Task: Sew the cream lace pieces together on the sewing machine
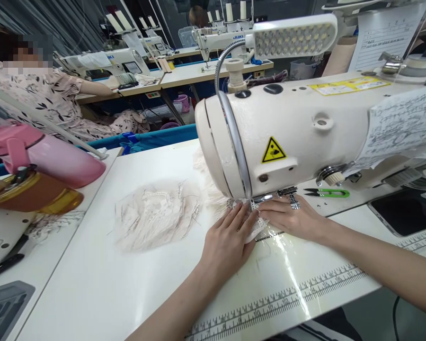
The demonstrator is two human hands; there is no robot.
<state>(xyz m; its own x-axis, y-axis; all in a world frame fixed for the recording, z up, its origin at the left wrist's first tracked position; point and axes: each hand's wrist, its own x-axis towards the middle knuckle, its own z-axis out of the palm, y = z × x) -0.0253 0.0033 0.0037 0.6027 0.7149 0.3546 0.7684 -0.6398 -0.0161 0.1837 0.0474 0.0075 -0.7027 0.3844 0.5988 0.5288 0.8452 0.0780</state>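
Observation:
Under the head of a white sewing machine (pixel 287 123) lies a piece of pale lace fabric (pixel 258 228), beside the needle area. My left hand (pixel 230 232) rests flat on it from the left, fingers stretched out and slightly apart. From the right, my right hand (pixel 291 218) lies with its fingers extended on the lace edge near the presser foot; a ring shows on one finger and the thumb is hidden. More of the pale ruffled fabric (pixel 216 196) extends behind my left hand. A separate crumpled pale lace piece (pixel 156 213) with loose threads lies to the left.
Green thread snips (pixel 326 192) and a dark phone (pixel 404 213) lie right of my hands. A printed ruler (pixel 280 300) runs along the front edge. At left are a pink tumbler (pixel 57 156) and an amber container (pixel 35 189). A co-worker (pixel 49 94) sits beyond.

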